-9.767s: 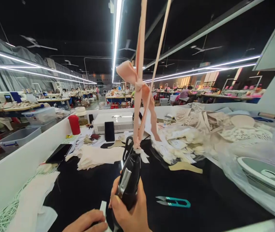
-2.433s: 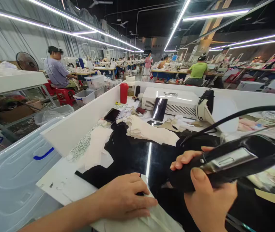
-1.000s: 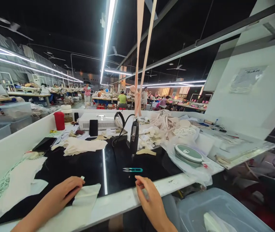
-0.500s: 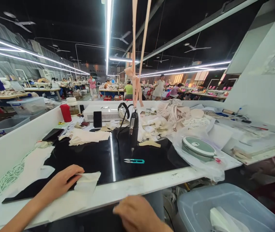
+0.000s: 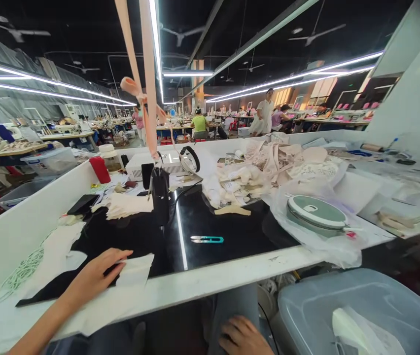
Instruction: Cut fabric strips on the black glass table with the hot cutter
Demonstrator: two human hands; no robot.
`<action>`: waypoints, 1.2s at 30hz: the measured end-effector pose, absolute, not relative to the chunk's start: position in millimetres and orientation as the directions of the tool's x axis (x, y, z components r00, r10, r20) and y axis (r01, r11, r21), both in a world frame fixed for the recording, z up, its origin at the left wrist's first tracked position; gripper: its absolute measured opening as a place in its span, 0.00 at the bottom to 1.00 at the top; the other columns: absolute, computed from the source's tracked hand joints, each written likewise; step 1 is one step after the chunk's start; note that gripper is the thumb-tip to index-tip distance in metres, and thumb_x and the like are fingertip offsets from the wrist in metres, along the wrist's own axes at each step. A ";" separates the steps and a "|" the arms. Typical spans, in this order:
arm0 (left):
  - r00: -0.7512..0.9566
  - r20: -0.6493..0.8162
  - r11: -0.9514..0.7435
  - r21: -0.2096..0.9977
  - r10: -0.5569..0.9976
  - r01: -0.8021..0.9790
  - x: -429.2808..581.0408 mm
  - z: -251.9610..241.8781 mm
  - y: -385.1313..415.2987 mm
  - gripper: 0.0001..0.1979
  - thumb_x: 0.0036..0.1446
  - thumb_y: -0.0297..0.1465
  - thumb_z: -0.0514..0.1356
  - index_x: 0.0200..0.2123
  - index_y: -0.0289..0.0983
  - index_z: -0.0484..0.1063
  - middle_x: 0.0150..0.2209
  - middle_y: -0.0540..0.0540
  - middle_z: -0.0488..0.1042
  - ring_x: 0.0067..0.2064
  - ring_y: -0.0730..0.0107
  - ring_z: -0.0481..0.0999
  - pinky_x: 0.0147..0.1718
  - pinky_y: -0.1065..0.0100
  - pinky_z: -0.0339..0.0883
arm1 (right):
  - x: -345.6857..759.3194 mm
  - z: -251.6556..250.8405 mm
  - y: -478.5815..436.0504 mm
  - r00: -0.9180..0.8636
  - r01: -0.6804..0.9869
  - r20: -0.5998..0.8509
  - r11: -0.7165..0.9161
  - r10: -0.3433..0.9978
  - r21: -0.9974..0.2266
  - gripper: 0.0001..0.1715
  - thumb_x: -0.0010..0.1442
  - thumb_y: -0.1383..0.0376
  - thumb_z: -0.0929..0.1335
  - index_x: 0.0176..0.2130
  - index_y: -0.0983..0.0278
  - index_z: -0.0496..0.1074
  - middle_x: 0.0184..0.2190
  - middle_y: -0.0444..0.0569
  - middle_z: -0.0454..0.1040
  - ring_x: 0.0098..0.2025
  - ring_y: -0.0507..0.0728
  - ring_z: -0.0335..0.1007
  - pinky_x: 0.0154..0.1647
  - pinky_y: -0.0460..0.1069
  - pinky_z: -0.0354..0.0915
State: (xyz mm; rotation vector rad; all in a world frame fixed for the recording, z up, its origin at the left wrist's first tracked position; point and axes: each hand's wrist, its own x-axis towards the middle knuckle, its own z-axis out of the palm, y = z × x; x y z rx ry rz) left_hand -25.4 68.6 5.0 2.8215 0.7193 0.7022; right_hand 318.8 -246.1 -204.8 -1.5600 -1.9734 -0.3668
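My left hand point(image 5: 97, 276) lies flat, fingers stretched, on a white fabric piece point(image 5: 134, 272) at the near edge of the black work surface point(image 5: 228, 231). Below the table edge, my right hand point(image 5: 243, 337) rests by my lap with its fingers curled; nothing shows in it. A black hand-held tool point(image 5: 160, 195) hangs from pink straps point(image 5: 150, 98) above the table, swung left of centre, untouched. Small teal snips point(image 5: 207, 239) lie on the black surface.
A heap of cream fabric pieces point(image 5: 265, 170) and a green-lidded round tin point(image 5: 315, 212) sit right. A white stack point(image 5: 128, 204), phones, a red cup point(image 5: 99, 169) and a white machine box point(image 5: 169, 162) stand behind. A clear plastic bin point(image 5: 358, 315) is at lower right. Other workers sit far off.
My right hand let go of the black tool and dropped below the table edge to my lap. The hanging tool has swung left. My left hand stays on the white fabric.
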 end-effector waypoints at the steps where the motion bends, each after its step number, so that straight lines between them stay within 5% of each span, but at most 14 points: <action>1: 0.781 0.400 -0.876 0.264 0.480 0.403 -22.3 7.7 66.6 0.18 0.74 0.43 0.56 0.56 0.43 0.80 0.50 0.45 0.84 0.49 0.64 0.85 0.51 0.70 0.78 | 316.2 -204.7 -251.0 -0.137 0.954 0.576 0.263 0.806 -0.141 0.06 0.65 0.62 0.77 0.35 0.55 0.79 0.35 0.40 0.85 0.41 0.57 0.82 0.50 0.54 0.76; 5: 0.812 0.368 -0.881 0.326 0.453 0.343 -9.4 11.6 58.6 0.18 0.74 0.37 0.53 0.57 0.40 0.79 0.49 0.42 0.83 0.49 0.62 0.83 0.51 0.64 0.77 | 311.3 -192.7 -263.2 -0.146 0.960 0.490 0.242 0.859 -0.139 0.13 0.65 0.75 0.70 0.34 0.57 0.77 0.38 0.43 0.85 0.44 0.59 0.82 0.53 0.56 0.74; 10: 0.809 0.364 -0.874 0.341 0.461 0.345 -2.1 2.7 60.5 0.17 0.71 0.29 0.56 0.58 0.41 0.78 0.49 0.44 0.82 0.50 0.64 0.81 0.53 0.65 0.75 | 306.1 -148.0 -253.1 -0.286 0.920 0.463 0.375 0.839 -0.111 0.18 0.69 0.75 0.64 0.34 0.56 0.76 0.30 0.43 0.81 0.32 0.57 0.80 0.37 0.51 0.73; 12: 0.807 0.377 -0.879 0.334 0.455 0.339 -0.6 -0.6 62.4 0.18 0.70 0.27 0.56 0.58 0.40 0.78 0.48 0.44 0.82 0.49 0.65 0.81 0.53 0.65 0.74 | 294.9 -105.5 -239.6 -0.296 0.913 0.470 0.391 0.831 -0.117 0.20 0.72 0.72 0.62 0.51 0.55 0.78 0.35 0.46 0.83 0.34 0.58 0.82 0.37 0.51 0.73; 16: 0.809 0.391 -0.888 0.328 0.438 0.322 1.0 -3.0 64.2 0.18 0.71 0.27 0.56 0.60 0.39 0.77 0.47 0.44 0.81 0.49 0.63 0.80 0.54 0.63 0.74 | 255.9 22.2 -185.9 -0.268 0.862 0.465 0.426 0.843 -0.275 0.33 0.75 0.65 0.62 0.75 0.56 0.60 0.31 0.44 0.83 0.25 0.56 0.76 0.28 0.48 0.69; 20: 0.812 0.391 -0.890 0.328 0.434 0.318 0.3 -1.0 66.2 0.18 0.71 0.28 0.56 0.59 0.39 0.77 0.47 0.44 0.81 0.51 0.61 0.79 0.54 0.61 0.74 | 215.7 142.4 -103.1 -0.220 0.763 0.487 0.460 0.845 -0.454 0.47 0.69 0.68 0.63 0.80 0.64 0.43 0.24 0.36 0.77 0.21 0.50 0.68 0.27 0.43 0.63; 25: 0.803 0.390 -0.882 0.332 0.451 0.334 -2.2 0.1 65.4 0.18 0.72 0.29 0.56 0.60 0.41 0.76 0.49 0.44 0.81 0.52 0.62 0.80 0.57 0.60 0.74 | 179.6 218.2 -34.9 -0.241 0.618 0.523 0.545 0.818 -0.567 0.43 0.67 0.71 0.57 0.77 0.76 0.45 0.34 0.38 0.80 0.21 0.39 0.63 0.30 0.39 0.62; 28: 0.798 0.392 -0.879 0.335 0.457 0.339 -4.0 -1.3 63.0 0.17 0.72 0.29 0.56 0.60 0.41 0.77 0.49 0.45 0.82 0.52 0.62 0.80 0.56 0.61 0.75 | 173.8 219.1 -37.2 -0.217 0.540 0.522 0.547 0.825 -0.640 0.34 0.69 0.69 0.56 0.70 0.78 0.61 0.27 0.34 0.75 0.23 0.41 0.66 0.34 0.41 0.64; 30: 0.796 0.395 -0.879 0.335 0.458 0.340 -5.8 -2.3 60.9 0.17 0.72 0.30 0.56 0.59 0.40 0.77 0.49 0.45 0.82 0.51 0.62 0.81 0.55 0.62 0.75 | 178.3 193.9 -59.0 -0.248 0.486 0.510 0.561 0.824 -0.670 0.21 0.71 0.67 0.62 0.54 0.72 0.79 0.23 0.35 0.73 0.27 0.44 0.70 0.35 0.41 0.64; 32: 0.798 0.395 -0.880 0.332 0.456 0.338 -8.1 -2.5 58.6 0.17 0.74 0.30 0.55 0.59 0.38 0.77 0.49 0.44 0.82 0.51 0.62 0.81 0.55 0.63 0.74 | 188.0 146.2 -93.0 -0.355 0.414 0.413 0.537 0.839 -0.735 0.17 0.72 0.67 0.64 0.40 0.67 0.83 0.23 0.36 0.75 0.27 0.45 0.71 0.33 0.40 0.64; 34: 0.802 0.391 -0.883 0.327 0.451 0.337 -10.3 -1.3 56.5 0.18 0.74 0.31 0.54 0.61 0.38 0.77 0.50 0.45 0.82 0.50 0.64 0.81 0.53 0.65 0.75 | 201.0 83.0 -131.3 -0.408 0.426 0.273 0.446 0.871 -0.787 0.17 0.73 0.67 0.64 0.39 0.59 0.83 0.23 0.36 0.77 0.25 0.47 0.74 0.29 0.41 0.66; 36: 0.802 0.389 -0.883 0.319 0.454 0.346 -11.7 1.0 54.7 0.17 0.74 0.30 0.55 0.61 0.40 0.77 0.50 0.45 0.83 0.50 0.64 0.82 0.53 0.65 0.76 | 215.0 17.8 -164.1 -0.397 0.469 0.279 0.455 0.874 -0.757 0.14 0.66 0.70 0.69 0.38 0.53 0.82 0.27 0.35 0.82 0.28 0.50 0.80 0.30 0.42 0.69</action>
